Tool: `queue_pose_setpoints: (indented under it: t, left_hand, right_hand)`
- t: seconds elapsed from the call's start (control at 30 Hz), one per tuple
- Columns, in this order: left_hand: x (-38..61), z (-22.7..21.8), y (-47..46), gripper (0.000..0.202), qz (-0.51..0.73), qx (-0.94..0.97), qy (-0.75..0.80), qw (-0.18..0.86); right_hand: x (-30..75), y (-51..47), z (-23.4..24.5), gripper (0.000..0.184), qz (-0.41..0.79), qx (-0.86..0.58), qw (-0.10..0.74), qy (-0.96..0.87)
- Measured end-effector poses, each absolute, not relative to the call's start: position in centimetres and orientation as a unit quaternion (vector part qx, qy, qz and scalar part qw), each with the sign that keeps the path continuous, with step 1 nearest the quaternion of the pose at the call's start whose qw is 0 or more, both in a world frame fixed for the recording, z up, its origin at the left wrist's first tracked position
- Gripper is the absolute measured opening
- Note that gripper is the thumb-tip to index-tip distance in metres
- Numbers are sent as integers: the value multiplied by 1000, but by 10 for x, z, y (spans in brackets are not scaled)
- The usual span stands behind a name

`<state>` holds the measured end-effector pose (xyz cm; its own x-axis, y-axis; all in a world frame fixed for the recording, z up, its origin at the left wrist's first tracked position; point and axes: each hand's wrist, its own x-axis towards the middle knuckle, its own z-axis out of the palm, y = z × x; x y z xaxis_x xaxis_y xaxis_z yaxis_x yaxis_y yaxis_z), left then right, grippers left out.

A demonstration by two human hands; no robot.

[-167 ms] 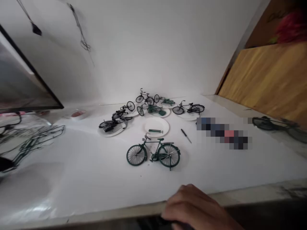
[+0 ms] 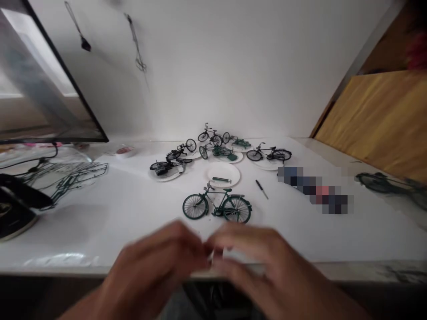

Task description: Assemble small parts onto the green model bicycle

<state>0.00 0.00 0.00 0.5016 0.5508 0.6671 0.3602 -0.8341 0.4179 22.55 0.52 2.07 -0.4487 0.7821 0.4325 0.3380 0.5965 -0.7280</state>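
Left hand (image 2: 160,255) joins right hand (image 2: 273,253), which has risen | curled, fingertips close together; cannot tell whether they pinch anything | green bicycle (image 2: 219,210) just beyond both | apparently fingertip work; reaching the bicycle would call for parting hands

The wall (image 2: 207,66) is being lit softly, while the view's upper right corner is being lost in darkness. Glare is being thrown back by the near left edge of the tabletop (image 2: 133,213), and pale light is being mirrored in the screen (image 2: 40,66). The left grip (image 2: 160,253) and right grip (image 2: 263,253) are being smeared by blur; the green bicycle (image 2: 218,203) is being shown more crisply. The wooden board (image 2: 380,120) is being stretched toward the edge, and one patch (image 2: 313,191) is being masked by coarse squares.
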Motion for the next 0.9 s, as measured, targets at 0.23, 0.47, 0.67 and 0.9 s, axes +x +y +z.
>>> queue_pose_setpoints:
  t: [0.23,0.47,0.67,0.9]
  left_hand:
    - [43,39,107,3,476,840,253,62]
    - [24,0,174,11,444,831,298,155]
    - [3,-27,182,23,287,861,316,276]
    - [12,-35,177,20,303,817,343,351]
  right_hand:
    - [242,107,52,18,340,-389,384,-765]
    - [237,171,4,21,432,-428,439,-662]
    - [234,158,-30,17,394,-450,431,-676]
    - [232,153,-36,20,373,-457,400,-702]
